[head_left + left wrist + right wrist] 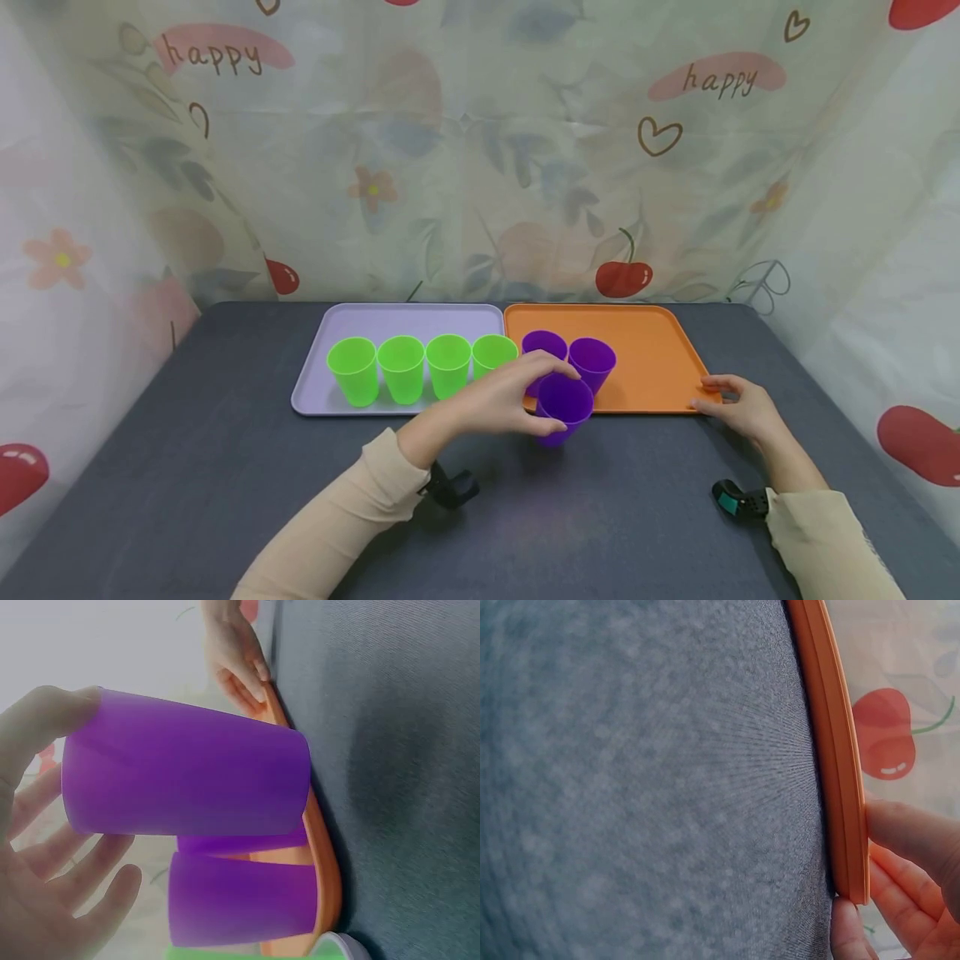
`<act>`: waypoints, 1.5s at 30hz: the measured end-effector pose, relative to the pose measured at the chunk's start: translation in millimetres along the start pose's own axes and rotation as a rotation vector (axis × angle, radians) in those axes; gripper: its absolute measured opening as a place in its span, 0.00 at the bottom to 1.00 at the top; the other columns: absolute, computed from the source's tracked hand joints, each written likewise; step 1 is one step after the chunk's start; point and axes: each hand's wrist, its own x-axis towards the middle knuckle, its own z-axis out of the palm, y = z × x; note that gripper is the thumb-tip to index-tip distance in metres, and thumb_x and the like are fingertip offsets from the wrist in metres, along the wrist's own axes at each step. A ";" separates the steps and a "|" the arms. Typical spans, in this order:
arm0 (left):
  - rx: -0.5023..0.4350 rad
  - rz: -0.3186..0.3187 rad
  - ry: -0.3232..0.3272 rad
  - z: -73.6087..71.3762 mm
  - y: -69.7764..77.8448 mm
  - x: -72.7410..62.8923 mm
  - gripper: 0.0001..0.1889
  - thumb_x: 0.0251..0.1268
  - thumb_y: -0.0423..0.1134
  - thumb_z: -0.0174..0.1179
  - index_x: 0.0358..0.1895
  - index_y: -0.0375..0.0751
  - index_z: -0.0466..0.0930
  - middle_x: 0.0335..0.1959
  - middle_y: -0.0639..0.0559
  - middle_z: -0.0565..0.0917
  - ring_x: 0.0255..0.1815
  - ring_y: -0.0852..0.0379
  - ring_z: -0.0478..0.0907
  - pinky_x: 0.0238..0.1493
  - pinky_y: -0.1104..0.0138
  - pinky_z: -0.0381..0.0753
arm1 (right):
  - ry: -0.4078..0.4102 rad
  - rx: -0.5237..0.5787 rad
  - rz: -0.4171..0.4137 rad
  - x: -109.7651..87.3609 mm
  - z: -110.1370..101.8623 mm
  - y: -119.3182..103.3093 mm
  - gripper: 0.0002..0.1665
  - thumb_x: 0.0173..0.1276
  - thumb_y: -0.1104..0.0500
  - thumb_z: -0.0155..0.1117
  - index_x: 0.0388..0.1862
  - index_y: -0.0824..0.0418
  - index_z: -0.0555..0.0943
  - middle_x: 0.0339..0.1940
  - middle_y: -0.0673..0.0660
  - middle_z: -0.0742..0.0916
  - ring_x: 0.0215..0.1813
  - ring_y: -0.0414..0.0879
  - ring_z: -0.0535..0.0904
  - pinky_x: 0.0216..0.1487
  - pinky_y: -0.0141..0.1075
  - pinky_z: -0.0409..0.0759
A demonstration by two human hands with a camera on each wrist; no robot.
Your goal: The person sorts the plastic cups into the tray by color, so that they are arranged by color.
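Observation:
My left hand (498,393) holds a purple cup (564,406) near its rim, thumb on the near side and fingers on the far side. In the left wrist view, this cup (187,769) hangs off the table, in front of the orange tray (652,358). Two more purple cups (592,360) stand at the left end of that tray, one partly hidden behind the hand. At the tray's front right corner my right hand (746,410) grips the edge; the right wrist view has its thumb and fingers around the orange rim (844,787).
A lilac tray (408,312) adjoins the orange one on the left and bears a row of several green cups (402,371). Both trays lie on a dark grey table (225,467). A printed curtain (465,167) encloses the back and sides.

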 end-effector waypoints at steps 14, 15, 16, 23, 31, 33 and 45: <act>0.018 0.008 -0.008 0.7 13.8 21.9 0.28 0.51 0.42 0.68 0.58 0.46 0.72 0.55 0.53 0.75 0.54 0.61 0.71 0.50 0.75 0.74 | 0.006 -0.009 -0.018 -0.6 0.7 1.3 0.39 0.64 0.46 0.61 0.63 0.72 0.65 0.63 0.75 0.71 0.62 0.68 0.65 0.55 0.55 0.70; 0.018 0.012 -0.010 0.9 14.1 23.2 0.28 0.51 0.42 0.68 0.58 0.45 0.72 0.56 0.52 0.75 0.56 0.61 0.71 0.52 0.74 0.74 | 0.007 -0.010 -0.018 -0.7 0.6 1.3 0.39 0.64 0.46 0.61 0.63 0.71 0.65 0.63 0.75 0.71 0.62 0.68 0.65 0.55 0.55 0.70; 0.018 0.014 -0.011 1.1 14.4 24.4 0.28 0.51 0.42 0.68 0.58 0.45 0.72 0.57 0.52 0.75 0.57 0.60 0.71 0.54 0.74 0.73 | 0.007 -0.011 -0.017 -0.7 0.6 1.2 0.39 0.64 0.46 0.61 0.63 0.71 0.65 0.63 0.75 0.71 0.62 0.68 0.65 0.55 0.55 0.70; 0.014 0.030 -0.017 3.6 18.1 32.6 0.27 0.53 0.42 0.67 0.57 0.44 0.72 0.57 0.52 0.75 0.57 0.59 0.71 0.54 0.72 0.74 | 0.005 -0.012 -0.015 -0.6 0.7 1.2 0.39 0.64 0.46 0.61 0.63 0.72 0.65 0.63 0.75 0.70 0.61 0.68 0.65 0.55 0.55 0.70; 0.033 0.062 -0.001 9.0 21.9 45.7 0.24 0.55 0.43 0.66 0.56 0.43 0.73 0.55 0.53 0.77 0.59 0.61 0.70 0.58 0.76 0.69 | 0.012 -0.014 -0.008 0.2 1.3 1.4 0.39 0.64 0.45 0.61 0.63 0.72 0.65 0.63 0.75 0.71 0.61 0.68 0.66 0.55 0.55 0.71; 0.039 0.069 0.002 10.4 22.6 48.9 0.24 0.55 0.43 0.65 0.56 0.43 0.73 0.56 0.53 0.77 0.59 0.61 0.70 0.59 0.76 0.69 | 0.013 -0.012 -0.006 0.3 1.4 1.3 0.39 0.64 0.46 0.61 0.63 0.72 0.65 0.63 0.75 0.71 0.61 0.68 0.65 0.55 0.55 0.70; 0.090 0.050 -0.025 21.4 22.5 69.7 0.22 0.57 0.45 0.63 0.56 0.47 0.72 0.56 0.56 0.75 0.60 0.65 0.68 0.58 0.80 0.66 | 0.015 -0.008 0.001 1.1 1.1 1.1 0.39 0.64 0.45 0.61 0.63 0.72 0.66 0.62 0.75 0.71 0.61 0.68 0.66 0.55 0.53 0.71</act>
